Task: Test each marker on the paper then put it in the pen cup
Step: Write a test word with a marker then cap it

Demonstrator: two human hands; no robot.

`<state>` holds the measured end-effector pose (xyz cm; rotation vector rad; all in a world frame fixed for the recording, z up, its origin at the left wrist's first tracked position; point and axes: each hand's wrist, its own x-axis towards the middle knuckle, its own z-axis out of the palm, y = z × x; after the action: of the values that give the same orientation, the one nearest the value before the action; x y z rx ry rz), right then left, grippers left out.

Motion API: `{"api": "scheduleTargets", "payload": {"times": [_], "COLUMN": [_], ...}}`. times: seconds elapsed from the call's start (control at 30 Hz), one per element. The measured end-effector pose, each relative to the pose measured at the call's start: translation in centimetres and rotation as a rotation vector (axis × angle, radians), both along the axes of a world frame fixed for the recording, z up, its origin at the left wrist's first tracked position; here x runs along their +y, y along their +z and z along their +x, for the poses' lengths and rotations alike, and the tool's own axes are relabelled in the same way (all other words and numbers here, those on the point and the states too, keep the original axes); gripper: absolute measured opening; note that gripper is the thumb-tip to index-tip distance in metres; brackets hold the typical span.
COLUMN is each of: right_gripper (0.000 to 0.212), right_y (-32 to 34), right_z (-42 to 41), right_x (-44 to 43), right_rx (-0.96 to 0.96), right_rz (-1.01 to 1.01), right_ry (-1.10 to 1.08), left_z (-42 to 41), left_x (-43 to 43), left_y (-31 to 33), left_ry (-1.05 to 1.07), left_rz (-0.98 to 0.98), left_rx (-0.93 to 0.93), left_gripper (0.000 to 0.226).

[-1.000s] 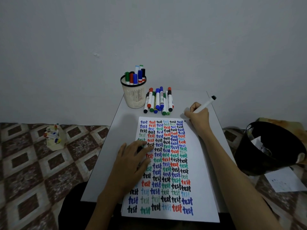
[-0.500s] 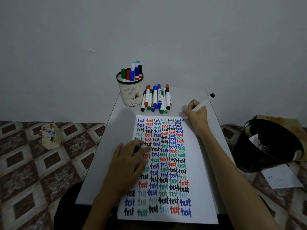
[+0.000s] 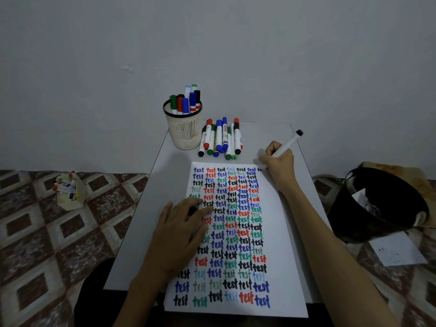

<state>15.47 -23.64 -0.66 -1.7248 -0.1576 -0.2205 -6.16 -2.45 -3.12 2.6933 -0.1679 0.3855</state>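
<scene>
Matt white paper [image 3: 280, 244] lies on a smooth grey table [image 3: 151, 232] beside a meshed plastic pen cup [image 3: 184, 133].

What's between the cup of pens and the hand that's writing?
A pile of loose markers lies on the table between the pen cup and the right hand, which grips a marker; the head view shows it.

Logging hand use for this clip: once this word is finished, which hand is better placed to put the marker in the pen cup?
Right, likely. The right hand grips the marker at the top edge of the paper; the left hand lies flat, pressing it down.
</scene>
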Motion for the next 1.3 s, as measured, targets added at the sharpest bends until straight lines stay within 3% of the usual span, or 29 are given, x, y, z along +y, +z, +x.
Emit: {"api": "scheduleTargets", "payload": {"times": [1.3], "right_gripper": [0.035], "right_y": [0.07], "right_z": [-0.41], "right_x": [-0.13], "right_rx": [-0.034], "right_rz": [0.046], "right_ry": [-0.065], "left_z": [-0.03], "left_x": [0.09], "left_y": [0.12], "left_ry": [0.009], "left_rz": [0.005], "left_rx": [0.038], "left_gripper": [0.044]}}
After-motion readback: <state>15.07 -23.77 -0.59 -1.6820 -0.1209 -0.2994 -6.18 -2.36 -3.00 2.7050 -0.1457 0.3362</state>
